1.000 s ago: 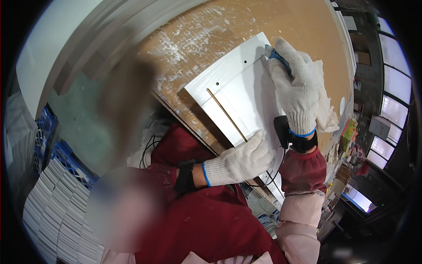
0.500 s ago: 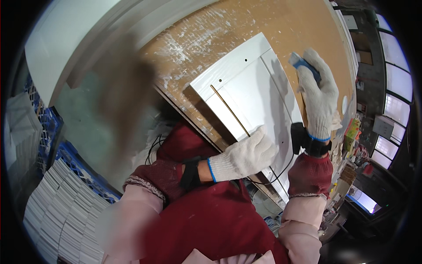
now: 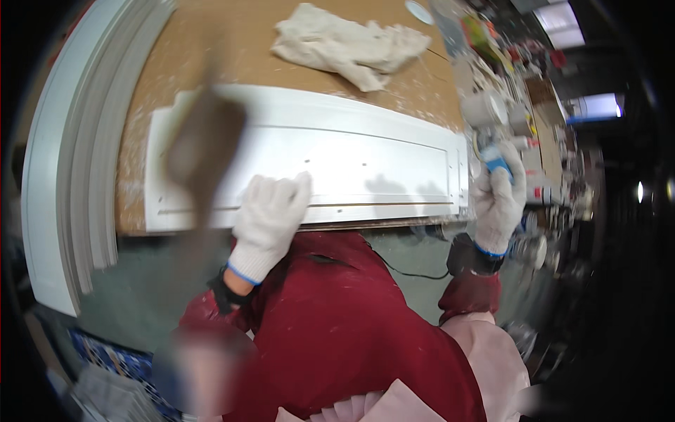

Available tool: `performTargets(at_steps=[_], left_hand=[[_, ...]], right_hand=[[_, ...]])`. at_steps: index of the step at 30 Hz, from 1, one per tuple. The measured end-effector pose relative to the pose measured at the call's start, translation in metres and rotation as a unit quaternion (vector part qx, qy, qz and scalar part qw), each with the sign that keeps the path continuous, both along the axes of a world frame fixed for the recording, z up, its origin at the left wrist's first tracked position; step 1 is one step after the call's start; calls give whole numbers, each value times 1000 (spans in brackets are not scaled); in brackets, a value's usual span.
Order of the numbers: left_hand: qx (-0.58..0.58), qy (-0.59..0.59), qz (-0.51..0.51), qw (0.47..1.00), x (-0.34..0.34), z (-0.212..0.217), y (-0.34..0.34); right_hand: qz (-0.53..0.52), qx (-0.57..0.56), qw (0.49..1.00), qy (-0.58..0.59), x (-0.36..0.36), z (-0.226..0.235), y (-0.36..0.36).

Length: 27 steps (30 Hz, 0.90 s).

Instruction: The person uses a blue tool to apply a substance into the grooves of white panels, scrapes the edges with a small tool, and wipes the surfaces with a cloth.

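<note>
Left hand point(image 3: 271, 214) flat on white panel point(image 3: 365, 158)

a long white flat panel point(image 3: 365, 165) lies across the brown dusty wooden workbench point(image 3: 204, 42), with a crumpled white cloth point(image 3: 348, 42) at twelve o'clock behind it.

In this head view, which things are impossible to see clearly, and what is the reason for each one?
- Small blue object in the right gloved hand: mostly wrapped by fingers, kind unclear.
- Long white flat panel: part under the left gloved hand; left portion behind a brown blurred smear.
- Small items at the brown workbench's right end: blurred, too small.
- Crumpled white cloth: visible, details soft.
</note>
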<state>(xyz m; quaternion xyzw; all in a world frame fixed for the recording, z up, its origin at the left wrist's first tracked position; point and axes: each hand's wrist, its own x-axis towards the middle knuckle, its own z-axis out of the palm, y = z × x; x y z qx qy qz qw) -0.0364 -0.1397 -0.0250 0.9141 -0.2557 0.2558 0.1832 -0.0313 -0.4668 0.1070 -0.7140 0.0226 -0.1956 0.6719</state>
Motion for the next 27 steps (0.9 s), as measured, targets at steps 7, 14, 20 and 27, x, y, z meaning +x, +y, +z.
performTargets(at_steps=[7,14,20,27], left_hand=[[42,68,42,996,-24,10,1],[208,133,-7,969,-22,56,11],[278,169,-30,945,-19,65,5],[264,134,7,955,-28,25,0]], right_hand=[[-194,150,968,-45,-107,-62,-118],[-202,231,952,-16,-115,-115,-127],[-212,154,961,86,-96,-100,-130],[-59,-120,965,227,-47,-79,-114]])
